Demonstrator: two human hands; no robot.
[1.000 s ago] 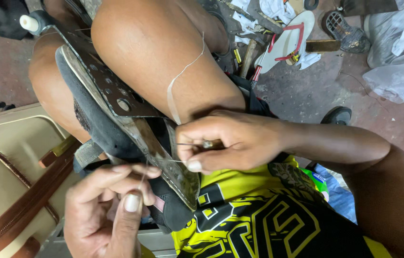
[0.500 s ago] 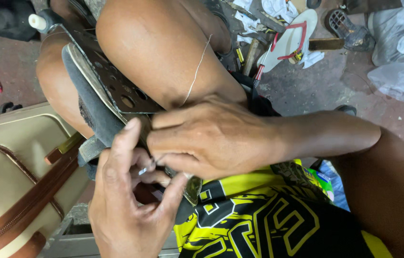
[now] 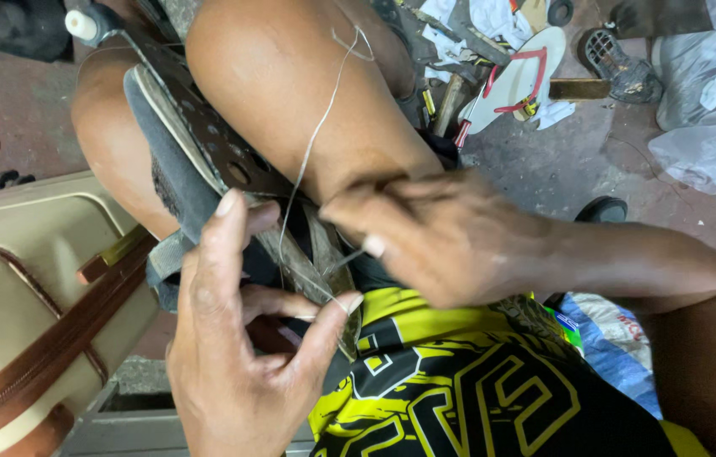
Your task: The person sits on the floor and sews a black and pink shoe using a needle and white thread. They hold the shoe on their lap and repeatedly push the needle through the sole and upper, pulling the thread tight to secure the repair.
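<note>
head view: the right hand (image 3: 451, 241) comes in from 3 o'clock, its fingers closed in a pinch on a thin metal needle (image 3: 342, 259) whose tip points toward 8 o'clock, into the edge of the sandal (image 3: 197, 161). the left hand (image 3: 239, 347) rises from 6 o'clock, loosely curled; its index finger lies straight up along the sandal's side and its thumb tip presses at the sole's edge just below the needle, so the hand steadies the sandal rather than wrapping it. a pale thread (image 3: 317, 135) runs from the stitching spot between the 2 hands up toward 12 o'clock, across the bare knee (image 3: 290, 76), ending in a loose curl. the sandal is clamped between the 2 knees, tilted, its dark sole toward 9 o'clock and a brown perforated strap on its upper face. at 6 o'clock shows yellow and black printed shorts (image 3: 468, 389). at 8 o'clock, just beside the left leg, sits a cream bag with brown trim (image 3: 28, 322). on the floor (image 3: 561, 169) near 1 o'clock lies a white flip-flop with red straps (image 3: 523, 76), well apart from the hands, and at 2 o'clock clear plastic bags (image 3: 713, 110).
</note>
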